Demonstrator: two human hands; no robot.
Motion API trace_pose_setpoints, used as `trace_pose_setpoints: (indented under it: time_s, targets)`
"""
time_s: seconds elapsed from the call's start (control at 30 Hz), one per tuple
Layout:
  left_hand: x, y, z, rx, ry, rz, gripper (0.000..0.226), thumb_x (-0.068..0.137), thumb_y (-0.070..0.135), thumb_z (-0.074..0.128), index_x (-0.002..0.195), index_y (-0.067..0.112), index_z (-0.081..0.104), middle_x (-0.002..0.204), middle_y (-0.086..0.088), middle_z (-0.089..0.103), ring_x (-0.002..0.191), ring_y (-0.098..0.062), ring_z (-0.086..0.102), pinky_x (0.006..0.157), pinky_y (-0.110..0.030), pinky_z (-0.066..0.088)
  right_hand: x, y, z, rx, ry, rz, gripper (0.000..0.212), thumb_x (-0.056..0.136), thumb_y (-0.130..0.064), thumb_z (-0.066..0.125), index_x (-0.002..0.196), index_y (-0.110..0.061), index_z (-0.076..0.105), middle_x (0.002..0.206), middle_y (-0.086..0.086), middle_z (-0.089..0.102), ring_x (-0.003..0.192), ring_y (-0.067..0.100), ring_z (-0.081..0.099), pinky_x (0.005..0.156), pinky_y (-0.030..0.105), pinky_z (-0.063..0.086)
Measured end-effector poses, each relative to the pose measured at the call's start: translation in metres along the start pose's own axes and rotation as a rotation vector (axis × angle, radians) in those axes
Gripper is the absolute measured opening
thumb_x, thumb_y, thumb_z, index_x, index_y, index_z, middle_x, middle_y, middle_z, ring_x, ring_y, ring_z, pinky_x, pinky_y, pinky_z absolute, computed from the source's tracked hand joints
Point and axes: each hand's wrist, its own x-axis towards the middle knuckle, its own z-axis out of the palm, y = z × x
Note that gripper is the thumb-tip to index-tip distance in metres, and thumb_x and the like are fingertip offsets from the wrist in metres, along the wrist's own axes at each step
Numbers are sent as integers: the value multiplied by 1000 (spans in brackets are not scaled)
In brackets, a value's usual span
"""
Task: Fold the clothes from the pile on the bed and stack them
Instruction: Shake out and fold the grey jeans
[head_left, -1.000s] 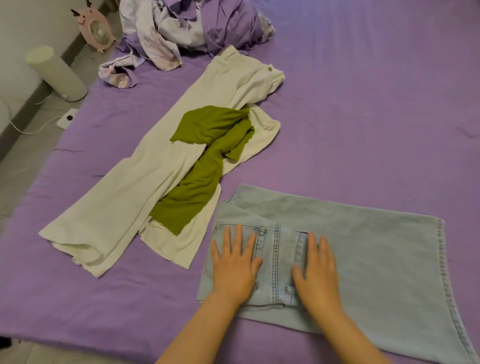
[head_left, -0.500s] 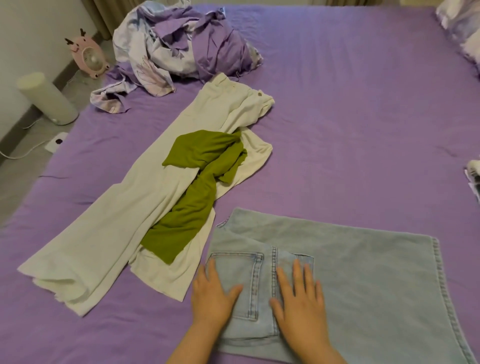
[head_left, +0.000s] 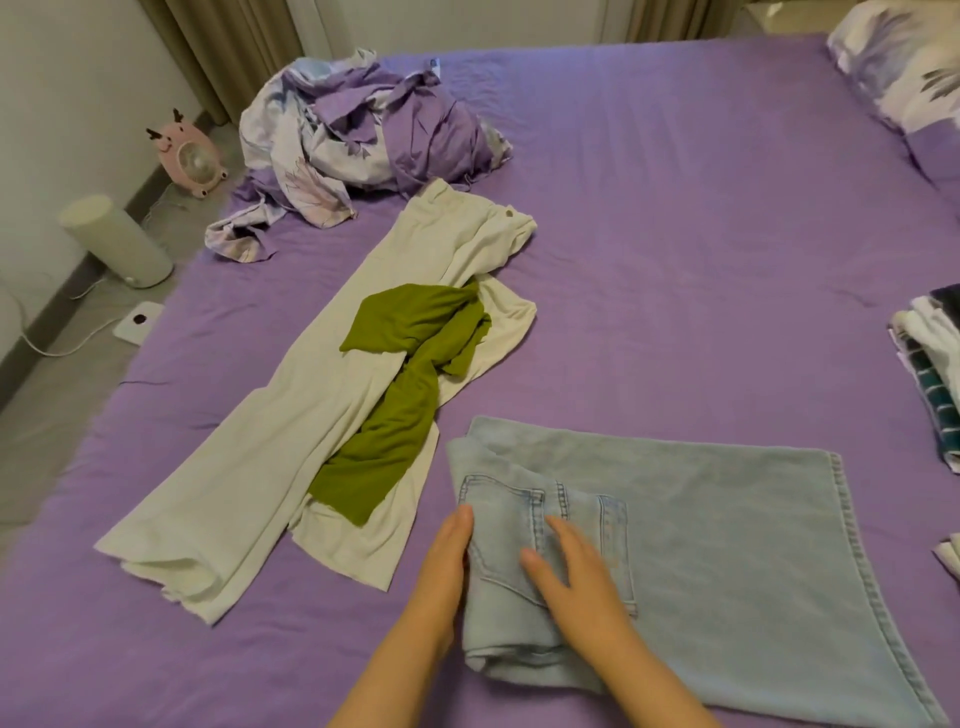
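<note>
Purple bed (head_left: 675, 218), with cream trousers (head_left: 291, 441) and green garment (head_left: 405, 415) lying left of folded light-blue jeans (head_left: 701, 545) at the near edge. Left hand (head_left: 441, 571) edge-on against the jeans' left fold, right hand (head_left: 576, 587) flat on the pocket; both open, clamped on nothing.

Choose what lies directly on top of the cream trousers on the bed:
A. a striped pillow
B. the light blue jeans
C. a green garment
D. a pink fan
C: the green garment is draped across the cream trousers, while the jeans lie apart, nearer the person.
</note>
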Motion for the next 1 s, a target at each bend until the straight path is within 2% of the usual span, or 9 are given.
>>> trace_pose_setpoints:
  time_s: [0.1, 0.2, 0.27, 0.33, 0.43, 0.53, 0.67, 0.8, 1.0]
  targets:
    - [-21, 9, 35, 45, -48, -12, 51, 95, 52, 35, 119, 17, 64, 100, -9, 69, 83, -26, 57, 69, -33, 46, -9, -29, -20, 424, -65, 92, 54, 92, -48, 51, 141, -29, 39, 141, -6, 46, 115, -2, 46, 79, 1, 36]
    - [-37, 12, 68, 122, -79, 51, 51, 100, 44, 25, 118, 16, 64, 102, -4, 69, 79, -16, 55, 77, -31, 43, -16, -32, -58, 530, 11, 103, 47, 89, -45, 60, 131, -31, 45, 124, -5, 57, 98, -8, 58, 70, 2, 41]
    - [-44, 9, 89, 196, -116, 68, 53, 101, 45, 22, 105, 22, 69, 99, 9, 72, 91, -5, 61, 89, -26, 39, -23, -24, -88, 478, 52, 104, 57, 85, -39, 67, 135, -29, 42, 122, -2, 58, 101, 4, 58, 74, 11, 41]
    - [-50, 5, 114, 247, -201, 65, 55, 100, 46, 22, 95, 24, 72, 90, 17, 73, 91, 6, 62, 82, -16, 40, -29, -9, -117, 346, 119, 116, 55, 84, -27, 69, 133, -25, 44, 116, -3, 59, 105, 14, 58, 77, 17, 40]
    - [-52, -4, 158, 325, -348, 28, 46, 102, 39, 28, 103, 21, 70, 96, 12, 74, 91, 4, 65, 73, -10, 47, -39, 24, -157, 198, 271, 110, 22, 86, -11, 60, 104, -21, 53, 87, -9, 58, 97, 25, 62, 60, 13, 35]
    - [-46, -25, 196, 581, -307, 161, 28, 101, 22, 46, 125, 15, 58, 125, -2, 63, 116, -11, 57, 96, -20, 44, -48, 63, -190, 185, 382, 156, 13, 88, -10, 60, 97, -16, 53, 89, 0, 60, 95, 28, 61, 65, 23, 35]
    - [-26, -65, 217, 1339, -198, 481, 51, 101, 32, 40, 149, 24, 28, 156, 0, 23, 141, -15, 24, 114, -23, 18, -46, 112, -218, 186, 430, 203, 25, 91, -11, 61, 114, -7, 54, 111, 12, 63, 102, 30, 59, 73, 28, 38]
    - [-14, -101, 223, 1666, -181, 387, 59, 100, 43, 32, 152, 36, 6, 161, -4, -7, 148, -25, -3, 119, -39, 12, -30, 157, -233, 167, 400, 252, 29, 93, -12, 58, 120, -3, 52, 118, 16, 61, 109, 32, 57, 78, 29, 39]
    - [8, -129, 228, 1770, -171, 264, 66, 98, 51, 33, 150, 43, -7, 158, -3, -23, 146, -32, -16, 116, -52, 11, -8, 208, -237, 104, 358, 359, 26, 92, -11, 60, 115, 0, 56, 114, 19, 63, 106, 34, 58, 84, 37, 46]
